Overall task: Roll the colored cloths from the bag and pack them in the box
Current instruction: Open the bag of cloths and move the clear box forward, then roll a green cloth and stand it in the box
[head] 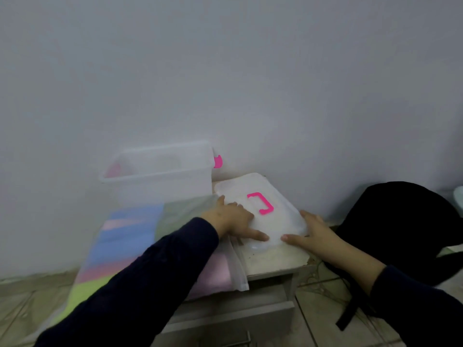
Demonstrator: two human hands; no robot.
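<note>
Table [273, 261]: small, pale, worn top — set against the wall, with a drawer front below.
Wall [225, 71]: plain, pale grey, fills the upper view.
Black bag [400, 221]: dark, slumped on the floor off the table's right edge — a strap trails forward.
Floor [323, 319]: patterned tiles.

Dim, flat, bluish light fills the room, with no clear source and only faint shadows. The whole view is soft and smeared; the clear box [160, 169] and striped cloths [125, 236] blur most. Wide-angle bending curves the floor tiles [323, 284] near the edges.
</note>
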